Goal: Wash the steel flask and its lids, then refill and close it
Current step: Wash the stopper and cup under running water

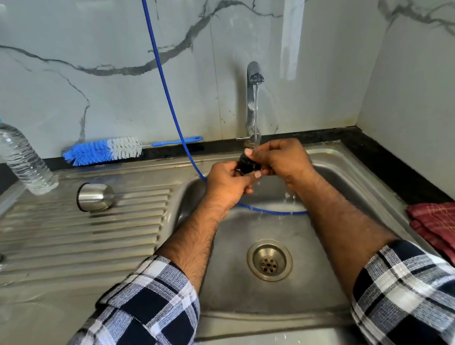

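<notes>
Nearest the camera, two forearms in rolled blue-and-white checked sleeves (139,313) reach forward over a stainless steel sink basin (258,315), whose round steel drain (269,260) sits between them. Farther in, the left hand (227,184) and the right hand (282,160) meet above the basin, both with fingers curled around a small black inner lid (248,164), held under the thin stream of water from the chrome tap (253,100). Water splashes below the hands onto a thin blue hose (266,210) that loops through the basin and climbs the wall.

On the ribbed steel draining board (77,236) to the left, a steel cup-shaped lid (96,196) lies on its side, well apart from the hands. A folded red checked cloth (451,229) rests on the dark counter at right. Behind, a clear plastic water bottle with a teal cap (17,154) stands at the board's far left corner, and a blue-and-white bottle brush (103,151) lies along the marble-patterned wall (104,46).
</notes>
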Action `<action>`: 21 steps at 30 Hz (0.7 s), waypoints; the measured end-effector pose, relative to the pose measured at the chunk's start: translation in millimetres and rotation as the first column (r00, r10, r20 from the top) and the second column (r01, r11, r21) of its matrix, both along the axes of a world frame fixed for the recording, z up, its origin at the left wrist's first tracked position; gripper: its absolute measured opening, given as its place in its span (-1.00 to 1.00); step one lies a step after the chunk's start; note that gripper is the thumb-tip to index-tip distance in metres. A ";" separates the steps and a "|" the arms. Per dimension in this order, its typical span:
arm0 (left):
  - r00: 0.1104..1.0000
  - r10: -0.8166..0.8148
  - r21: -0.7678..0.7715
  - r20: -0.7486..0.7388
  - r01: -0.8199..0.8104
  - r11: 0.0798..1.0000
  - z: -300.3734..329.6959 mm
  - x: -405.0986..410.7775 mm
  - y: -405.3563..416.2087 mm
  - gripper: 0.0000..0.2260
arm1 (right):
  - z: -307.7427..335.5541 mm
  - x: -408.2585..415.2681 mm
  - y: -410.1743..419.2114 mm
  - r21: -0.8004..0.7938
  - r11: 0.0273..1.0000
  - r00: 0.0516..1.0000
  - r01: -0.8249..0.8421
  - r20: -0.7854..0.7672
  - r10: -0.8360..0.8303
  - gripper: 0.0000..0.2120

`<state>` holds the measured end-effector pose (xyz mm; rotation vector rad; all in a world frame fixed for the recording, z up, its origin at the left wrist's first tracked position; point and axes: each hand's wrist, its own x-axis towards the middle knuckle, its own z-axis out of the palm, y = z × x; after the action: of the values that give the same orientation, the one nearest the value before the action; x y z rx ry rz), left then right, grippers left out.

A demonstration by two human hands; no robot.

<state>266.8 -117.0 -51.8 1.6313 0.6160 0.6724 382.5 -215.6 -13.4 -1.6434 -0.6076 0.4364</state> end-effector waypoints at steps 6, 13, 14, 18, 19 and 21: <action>0.999 0.019 0.073 -0.027 -0.017 0.997 -0.2 -3.9 1.4 -0.66 | 1.4 0.0 2.9 -0.141 0.975 0.966 0.170 0.220 -0.136 -0.86; 0.998 0.059 0.141 -0.012 -0.057 0.988 6.1 -4.4 1.7 -0.55 | 5.2 0.1 -4.0 -0.197 0.980 0.952 -0.028 0.293 0.086 -0.76; 0.998 0.062 0.145 -0.014 -0.059 0.988 5.5 -4.2 2.7 -0.57 | 5.4 -1.5 -3.6 -0.237 0.971 0.930 -0.028 0.349 0.113 -0.74; 0.999 0.030 0.169 -0.033 -0.024 0.985 3.3 -7.6 8.5 -0.62 | 7.6 -4.0 -6.3 -0.307 0.952 0.874 -0.016 0.457 0.162 -0.77; 0.999 0.020 0.179 -0.034 -0.014 0.984 3.1 -8.1 9.6 -0.63 | 7.9 -3.5 -7.0 -0.318 0.948 0.866 -0.014 0.470 0.171 -0.77; 0.999 0.020 0.203 -0.039 -0.012 0.979 2.7 -7.7 10.2 -0.63 | 7.8 -3.9 -6.9 -0.338 0.941 0.839 -0.007 0.511 0.190 -0.72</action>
<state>259.0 -106.8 -49.1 1.8346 0.6063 0.7346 378.6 -222.5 -5.6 -2.0781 -1.0924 0.1408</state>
